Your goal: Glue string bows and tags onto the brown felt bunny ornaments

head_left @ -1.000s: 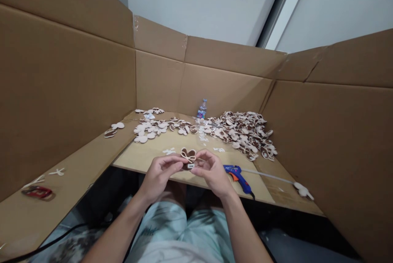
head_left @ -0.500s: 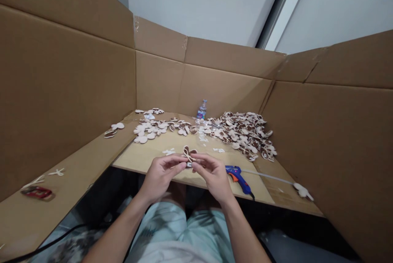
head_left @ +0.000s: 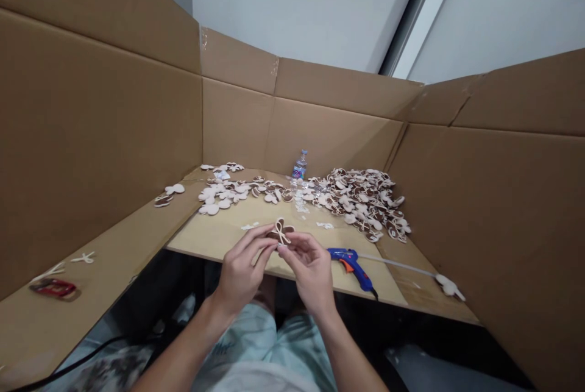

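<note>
Between both hands, above the front of the board, is a brown felt piece (head_left: 275, 235) with pale edging and a cream string bow (head_left: 282, 231) on its face. My left hand (head_left: 245, 263) pinches its left side, fingers closed. On the right side, my right hand (head_left: 309, 263) grips it too, with the thumb at its lower edge. The fingers cover much of the lower part. A blue glue gun (head_left: 356, 267) with an orange trigger lies just right of my right hand, a pale glue stick (head_left: 397, 263) running out of its back.
A large heap of brown and white felt pieces (head_left: 365, 197) covers the back right; more white pieces (head_left: 219, 194) lie back left. A plastic bottle (head_left: 300, 165) stands behind. Red scissors-like tool (head_left: 53, 287) lies left. Cardboard walls (head_left: 100, 93) enclose the table.
The felt piece has been tilted and turned in my fingers, and the small white label at its lower edge is now mostly covered. Both hands stay closed on it.
</note>
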{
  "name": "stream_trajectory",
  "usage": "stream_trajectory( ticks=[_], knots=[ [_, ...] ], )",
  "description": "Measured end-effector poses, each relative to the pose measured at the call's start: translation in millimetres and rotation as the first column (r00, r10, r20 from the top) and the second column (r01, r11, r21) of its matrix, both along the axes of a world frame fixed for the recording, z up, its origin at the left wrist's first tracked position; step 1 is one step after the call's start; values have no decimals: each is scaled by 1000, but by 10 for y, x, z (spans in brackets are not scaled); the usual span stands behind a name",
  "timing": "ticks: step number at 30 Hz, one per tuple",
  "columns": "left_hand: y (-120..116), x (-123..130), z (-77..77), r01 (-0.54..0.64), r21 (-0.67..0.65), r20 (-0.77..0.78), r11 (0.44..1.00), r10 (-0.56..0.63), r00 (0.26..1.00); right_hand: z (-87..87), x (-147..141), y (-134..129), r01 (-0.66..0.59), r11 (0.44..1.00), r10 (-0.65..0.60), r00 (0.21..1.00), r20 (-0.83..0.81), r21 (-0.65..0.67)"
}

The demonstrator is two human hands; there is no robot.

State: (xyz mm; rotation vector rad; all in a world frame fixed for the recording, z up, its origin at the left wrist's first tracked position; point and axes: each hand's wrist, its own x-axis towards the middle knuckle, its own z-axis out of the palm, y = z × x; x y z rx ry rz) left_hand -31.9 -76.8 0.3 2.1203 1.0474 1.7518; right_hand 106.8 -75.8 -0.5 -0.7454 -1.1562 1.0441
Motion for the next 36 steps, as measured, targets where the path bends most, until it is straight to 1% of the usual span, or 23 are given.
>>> stream_trajectory(
  ticks=[1,3,5,7,10,12,14,16,18,20,21,23,25,26,27,28,29,31,32,33,34,35,36],
  knots=[
    [11,3,-16,-6,38,-39,999,8,999,-12,-18,-10,10,1000,-10,1000,-14,-15],
    [36,8,-47,6,67,-92,998,1,996,-38,-46,-25,28,999,-29,999,-34,-38],
    [58,15,-65,21,52,-113,998,-15,993,-59,-64,-33,33,998,-35,998,-49,-51],
    [67,28,-65,23,9,-88,1000,-22,996,-69,-71,-32,28,998,-32,998,-56,-58],
    [58,40,-34,24,-86,4,996,-23,1000,-73,-58,-19,18,998,-21,998,-57,-63],
    [50,21,1,36,-165,108,986,-18,994,-87,-33,-2,26,998,-29,999,-46,-57],
    [52,-34,45,46,-260,249,965,21,968,-120,8,24,40,998,-41,999,-25,-51],
    [72,-126,93,58,-364,357,930,81,930,-169,66,61,36,997,-36,999,-6,-65],
    [108,-242,136,77,-444,398,893,119,910,-226,135,99,18,995,-17,1000,9,-97],
    [153,-364,156,87,-490,389,867,129,912,-281,206,123,0,992,7,999,50,-125],
    [177,-422,154,85,-506,371,858,128,920,-306,240,125,-19,991,32,995,96,-135],
    [224,-525,127,66,-536,319,841,130,939,-344,306,107,-117,980,157,953,260,-164],
    [270,-609,82,33,-564,264,825,142,954,-347,381,80,-249,943,323,848,421,-221],
    [293,-645,58,14,-573,238,819,150,960,-328,431,74,-296,923,382,796,470,-247],
    [318,-676,35,-10,-576,211,818,160,964,-290,496,78,-316,913,405,768,496,-258],
    [343,-704,14,-41,-573,176,819,171,969,-233,577,97,-301,922,386,773,503,-245],
    [369,-728,-7,-78,-564,133,822,184,974,-159,676,128,-257,943,331,802,497,-213],
    [423,-764,-50,-168,-534,40,829,223,974,17,915,216,-70,992,111,879,463,-105],
    [450,-775,-74,-206,-514,1,832,241,970,101,1041,262,42,998,-14,898,439,-54],
    [476,-782,-99,-230,-499,-24,836,252,968,170,1160,301,186,982,-172,896,410,6],
    [500,-785,-125,-238,-489,-33,839,255,966,214,1263,331,414,902,-428,823,373,122],
    [521,-786,-151,-233,-486,-29,842,250,968,228,1347,348,509,839,-542,749,381,193],
    [540,-784,-175,-222,-486,-22,846,242,970,210,1408,355,551,795,-604,688,402,253]
  ],
)
